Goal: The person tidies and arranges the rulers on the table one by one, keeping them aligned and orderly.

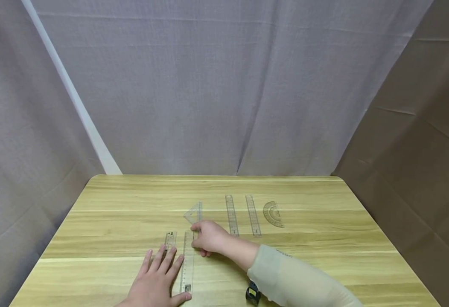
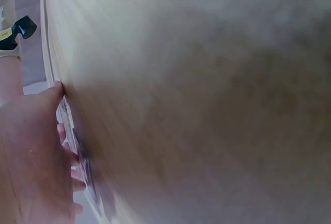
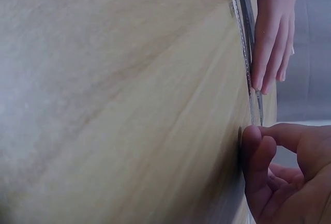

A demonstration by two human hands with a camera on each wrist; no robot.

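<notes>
both hands on a clear ruler

the clear ruler (image 1: 187, 266) lies lengthwise on the wood-grain counter (image 1: 105, 221), its near end toward the person. at its far end, the right hand (image 1: 212, 238) has its fingers curled, thumb and forefinger pinching the ruler's edge. the left hand (image 1: 153, 281) lies left of the ruler with fingers straight and spread, its thumb resting on the ruler's near end. a second clear ruler (image 1: 170, 237) sits just left of the first, partly hidden beneath the left fingers.

just beyond the ruler's far end is a clear set square (image 1: 195, 212). farther to the ruler's right stand, in a row, a third ruler (image 1: 230, 213), a fourth ruler (image 1: 253, 215) and a protractor (image 1: 269, 215). right of the ruler's near end, by the cuff of the pale sleeve (image 1: 301, 277), shows a black device (image 1: 253, 293) with a yellow label.
</notes>
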